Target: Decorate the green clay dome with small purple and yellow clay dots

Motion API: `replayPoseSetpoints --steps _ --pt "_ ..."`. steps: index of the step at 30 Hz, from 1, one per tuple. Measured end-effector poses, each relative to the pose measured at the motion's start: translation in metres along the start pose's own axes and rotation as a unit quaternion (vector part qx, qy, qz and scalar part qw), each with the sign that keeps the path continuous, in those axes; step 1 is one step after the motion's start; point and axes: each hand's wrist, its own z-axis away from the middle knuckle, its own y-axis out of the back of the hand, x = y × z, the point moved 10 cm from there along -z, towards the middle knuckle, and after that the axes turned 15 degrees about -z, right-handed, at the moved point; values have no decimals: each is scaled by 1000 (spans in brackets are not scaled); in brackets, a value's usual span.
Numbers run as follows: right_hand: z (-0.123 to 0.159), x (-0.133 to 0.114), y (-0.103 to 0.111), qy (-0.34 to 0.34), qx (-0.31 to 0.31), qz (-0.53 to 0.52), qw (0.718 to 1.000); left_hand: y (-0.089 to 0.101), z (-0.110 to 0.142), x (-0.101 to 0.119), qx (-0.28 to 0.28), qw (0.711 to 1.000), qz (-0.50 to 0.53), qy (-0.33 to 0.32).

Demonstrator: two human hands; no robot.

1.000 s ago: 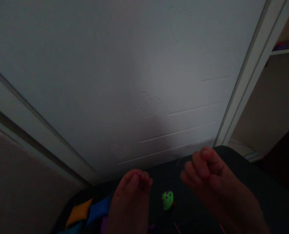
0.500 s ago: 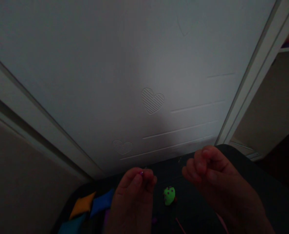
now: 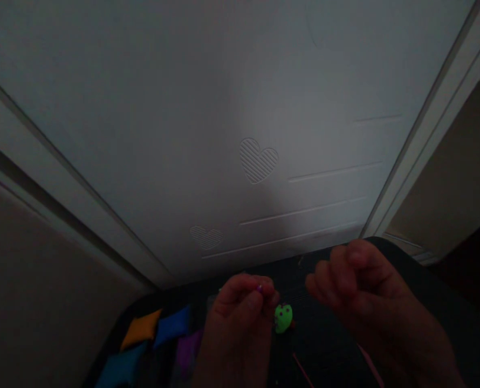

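Purple bit in left-hand pinch

Left hand (image 3: 238,328): small purple bit (image 3: 260,289) between thumb and fingertips, above dark table (image 3: 324,347). Right hand (image 3: 375,307): fingers curled, can't tell if holding anything. Green spotted piece (image 3: 283,319) on table between them in view. Orange packet (image 3: 142,328), blue packet (image 3: 172,326) farther left. White panel (image 3: 207,124) behind.

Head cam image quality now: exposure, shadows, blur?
Head view: underexposed, darkest on the tabletop; soft shadow on the pale panel below the larger striped heart; no harsh glare. Head view: left hand and right hand look soft; the tiny purple piece shows little detail.
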Motion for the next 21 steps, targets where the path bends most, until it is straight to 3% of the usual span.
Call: replayPoseSetpoints --steps 10,16,21 --pt "2 -3 0 15 6 34 999 -2 2 0 7 1000 6 6" --pt "6 -1 5 9 47 59 997 -2 4 -4 10 1000 19 1" --pt "6 6 0 -24 23 11 999 -4 8 2 18 1000 6 3"
